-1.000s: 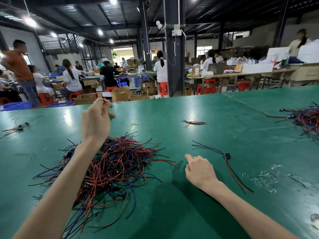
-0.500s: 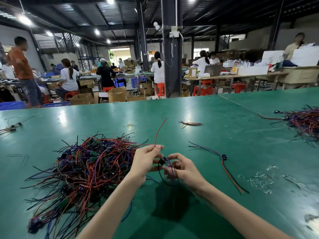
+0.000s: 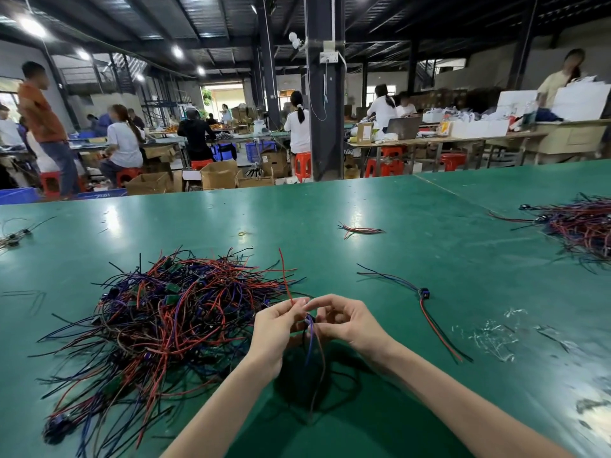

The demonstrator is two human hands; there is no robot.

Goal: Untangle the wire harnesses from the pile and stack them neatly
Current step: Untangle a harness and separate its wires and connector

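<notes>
A big tangled pile [image 3: 165, 319] of red, blue, purple and black wires with small green and dark plugs lies on the green desk [image 3: 396, 259]. Just beside the pile's right edge, both hands are raised a little above the desk and share one harness [image 3: 310, 338].

The left hand [image 3: 276, 328] has a narrow grip: thumb and fingertips pinch a red wire, whose free end stands up over the pile's right fringe. The right hand [image 3: 347, 322], on the side away from the pile, has its fingers curled in a narrow grip on the same harness near its small dark plug. Purple and dark wires hang down between the two hands to the desk. Whether this harness is fully free of the pile cannot be told.

Further right of the pile, well apart from it, a lone harness [image 3: 425, 294] lies stretched out, its blue plug in the middle. Beyond that, clear plastic scraps [image 3: 492, 335] are scattered. Behind the pile and to its right lies a small red bundle [image 3: 360, 230], and straight behind the pile a yellowish rubber band [image 3: 243, 233]. Far right of the pile, at the desk's edge, sits a second heap [image 3: 582, 226] of wires.
</notes>
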